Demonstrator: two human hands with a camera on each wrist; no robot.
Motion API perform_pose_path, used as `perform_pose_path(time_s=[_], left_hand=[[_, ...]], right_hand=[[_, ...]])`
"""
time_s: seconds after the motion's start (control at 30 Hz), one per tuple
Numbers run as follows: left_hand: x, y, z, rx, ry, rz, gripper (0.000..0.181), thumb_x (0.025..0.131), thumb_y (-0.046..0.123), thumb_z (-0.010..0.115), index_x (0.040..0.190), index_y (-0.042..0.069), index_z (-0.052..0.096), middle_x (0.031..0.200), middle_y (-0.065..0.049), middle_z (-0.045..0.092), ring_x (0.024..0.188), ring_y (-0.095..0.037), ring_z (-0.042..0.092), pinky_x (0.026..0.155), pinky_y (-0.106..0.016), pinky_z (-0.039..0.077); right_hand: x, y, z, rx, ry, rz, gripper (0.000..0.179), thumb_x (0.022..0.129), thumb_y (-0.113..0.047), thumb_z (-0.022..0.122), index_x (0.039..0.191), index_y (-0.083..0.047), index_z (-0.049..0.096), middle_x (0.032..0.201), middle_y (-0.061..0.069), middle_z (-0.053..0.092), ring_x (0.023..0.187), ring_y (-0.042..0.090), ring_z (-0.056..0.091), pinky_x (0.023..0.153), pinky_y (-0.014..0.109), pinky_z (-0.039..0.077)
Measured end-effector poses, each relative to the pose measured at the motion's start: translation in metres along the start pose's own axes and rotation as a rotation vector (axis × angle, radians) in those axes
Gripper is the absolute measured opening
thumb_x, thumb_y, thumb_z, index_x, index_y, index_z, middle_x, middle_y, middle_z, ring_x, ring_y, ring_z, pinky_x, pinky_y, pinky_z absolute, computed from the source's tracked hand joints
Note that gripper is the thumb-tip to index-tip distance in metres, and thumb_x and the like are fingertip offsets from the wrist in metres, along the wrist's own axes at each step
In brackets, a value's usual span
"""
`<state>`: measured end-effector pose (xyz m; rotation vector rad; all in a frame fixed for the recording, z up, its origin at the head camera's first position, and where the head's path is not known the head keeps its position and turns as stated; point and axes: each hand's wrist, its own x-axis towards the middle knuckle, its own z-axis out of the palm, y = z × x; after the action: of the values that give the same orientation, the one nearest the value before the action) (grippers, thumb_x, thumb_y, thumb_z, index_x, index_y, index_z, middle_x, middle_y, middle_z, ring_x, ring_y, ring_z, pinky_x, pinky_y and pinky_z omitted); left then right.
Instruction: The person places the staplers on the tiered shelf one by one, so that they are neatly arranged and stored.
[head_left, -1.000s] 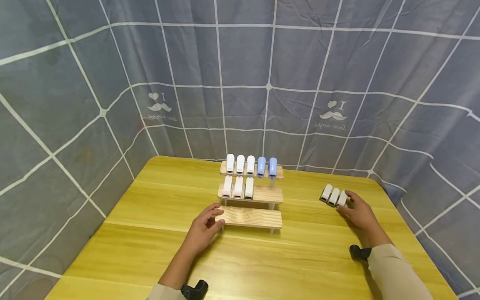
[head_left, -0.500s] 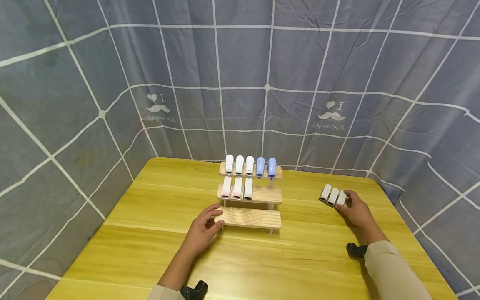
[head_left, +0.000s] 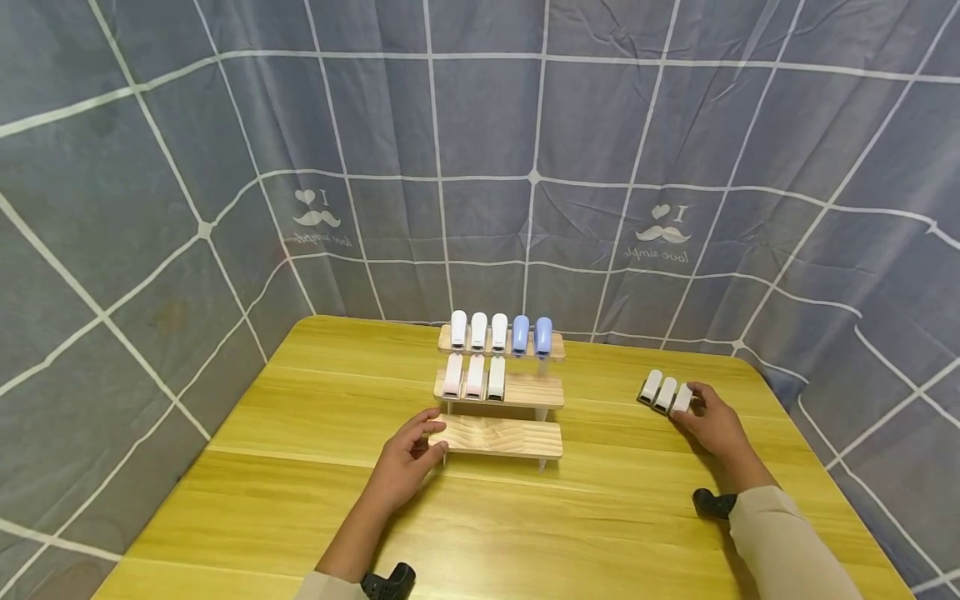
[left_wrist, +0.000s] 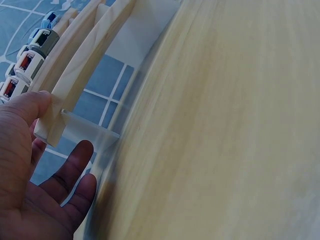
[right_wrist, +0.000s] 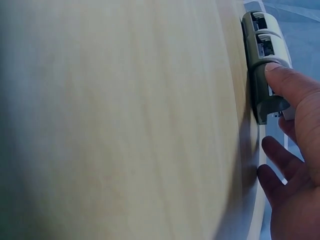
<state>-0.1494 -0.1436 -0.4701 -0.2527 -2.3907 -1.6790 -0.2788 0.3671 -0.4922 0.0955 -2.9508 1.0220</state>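
Observation:
My left hand [head_left: 405, 462] pinches the left end of the low front wooden shelf [head_left: 498, 437], thumb on one face and forefinger round the other. In the left wrist view the lower fingers of my left hand [left_wrist: 45, 165] stay spread beneath the board. At the right of the table, my right hand [head_left: 716, 421] holds the nearest of three small white staplers [head_left: 682, 398], which lie side by side. The right wrist view shows the thumb of my right hand [right_wrist: 300, 135] on this dark-based stapler [right_wrist: 262, 92], its far side hidden by the hand.
Behind the front shelf, the middle shelf [head_left: 536, 390] carries two pink staplers [head_left: 476, 377] and a white one [head_left: 497, 377]. The back shelf [head_left: 558, 345] holds three white staplers [head_left: 478, 331] and two blue staplers [head_left: 543, 335]. A grey checked curtain [head_left: 480, 208] surrounds the wooden table [head_left: 585, 533].
The head view has shifted very slightly. Both hands keep their places on the shelf end and the stapler, and nothing else visibly moves.

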Motion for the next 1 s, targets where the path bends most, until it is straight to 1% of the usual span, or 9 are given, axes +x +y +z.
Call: perform_pose_path(time_s=[0.13, 0.23, 0.27, 0.47, 0.53, 0.6, 0.77, 0.9, 1.0], left_hand=[[0.000, -0.001, 0.000, 0.005, 0.006, 0.013, 0.023, 0.091, -0.001, 0.070, 0.114, -0.002, 0.068, 0.140, -0.019, 0.054, 0.105, -0.028, 0.060, 0.083, -0.031, 0.051], [-0.002, 0.005, -0.001, 0.001, 0.003, 0.024, 0.023, 0.090, -0.002, 0.069, 0.113, -0.004, 0.068, 0.139, -0.022, 0.054, 0.103, -0.029, 0.061, 0.082, -0.029, 0.051], [-0.001, 0.003, -0.001, -0.006, 0.003, 0.011, 0.023, 0.090, -0.002, 0.070, 0.113, -0.004, 0.068, 0.140, -0.021, 0.054, 0.104, -0.030, 0.061, 0.083, -0.029, 0.051], [0.004, -0.026, 0.004, -0.015, 0.006, 0.002, 0.025, 0.090, 0.002, 0.072, 0.115, 0.004, 0.069, 0.142, -0.012, 0.054, 0.106, -0.026, 0.060, 0.084, -0.030, 0.050], [0.006, -0.031, 0.004, -0.022, 0.000, 0.012, 0.025, 0.090, 0.005, 0.072, 0.115, 0.006, 0.070, 0.142, -0.009, 0.054, 0.107, -0.023, 0.060, 0.085, -0.029, 0.050], [0.006, -0.035, 0.004, -0.029, -0.003, 0.033, 0.025, 0.091, 0.007, 0.073, 0.116, 0.007, 0.070, 0.142, -0.009, 0.054, 0.107, -0.023, 0.060, 0.084, -0.029, 0.051], [0.006, -0.038, 0.003, -0.027, -0.008, 0.062, 0.025, 0.092, 0.010, 0.072, 0.116, 0.008, 0.070, 0.143, -0.011, 0.054, 0.108, -0.023, 0.060, 0.084, -0.029, 0.051], [0.006, -0.036, 0.004, -0.022, -0.004, 0.034, 0.025, 0.091, 0.007, 0.072, 0.116, 0.007, 0.070, 0.143, -0.010, 0.054, 0.110, -0.024, 0.060, 0.085, -0.030, 0.051], [0.005, -0.029, 0.005, -0.014, 0.005, 0.018, 0.025, 0.090, 0.003, 0.072, 0.116, 0.003, 0.069, 0.142, -0.012, 0.054, 0.111, -0.028, 0.060, 0.086, -0.032, 0.051]], right_hand=[[-0.003, -0.003, 0.000, 0.018, -0.005, 0.005, 0.081, 0.098, -0.038, 0.064, 0.150, 0.009, 0.024, 0.144, 0.039, 0.036, 0.127, 0.055, 0.042, 0.100, 0.064, 0.036], [-0.005, -0.004, 0.000, 0.030, -0.002, 0.003, 0.080, 0.098, -0.037, 0.064, 0.150, 0.008, 0.024, 0.144, 0.039, 0.036, 0.127, 0.054, 0.042, 0.100, 0.064, 0.036], [-0.006, -0.005, 0.000, 0.032, 0.001, -0.001, 0.080, 0.097, -0.037, 0.065, 0.150, 0.008, 0.024, 0.144, 0.039, 0.036, 0.127, 0.054, 0.043, 0.100, 0.064, 0.036], [-0.016, -0.015, -0.002, 0.045, 0.022, -0.013, 0.080, 0.097, -0.037, 0.066, 0.151, 0.006, 0.025, 0.143, 0.039, 0.036, 0.128, 0.056, 0.040, 0.100, 0.064, 0.036], [-0.019, -0.018, -0.003, 0.059, 0.025, -0.013, 0.081, 0.097, -0.038, 0.065, 0.152, 0.005, 0.024, 0.144, 0.040, 0.035, 0.128, 0.057, 0.039, 0.100, 0.065, 0.036], [-0.023, -0.022, -0.003, 0.074, 0.033, -0.016, 0.080, 0.098, -0.037, 0.064, 0.152, 0.005, 0.023, 0.145, 0.039, 0.035, 0.127, 0.057, 0.039, 0.099, 0.065, 0.037], [-0.029, -0.029, -0.001, 0.121, 0.082, -0.064, 0.075, 0.098, -0.030, 0.066, 0.151, 0.007, 0.027, 0.142, 0.036, 0.040, 0.128, 0.052, 0.040, 0.100, 0.062, 0.038], [-0.032, -0.034, 0.001, 0.142, 0.112, -0.099, 0.073, 0.097, -0.026, 0.067, 0.150, 0.007, 0.029, 0.142, 0.035, 0.042, 0.130, 0.050, 0.040, 0.102, 0.061, 0.037], [-0.032, -0.040, 0.001, 0.142, 0.129, -0.121, 0.072, 0.097, -0.023, 0.068, 0.149, 0.008, 0.030, 0.142, 0.034, 0.042, 0.129, 0.050, 0.041, 0.101, 0.061, 0.037]])
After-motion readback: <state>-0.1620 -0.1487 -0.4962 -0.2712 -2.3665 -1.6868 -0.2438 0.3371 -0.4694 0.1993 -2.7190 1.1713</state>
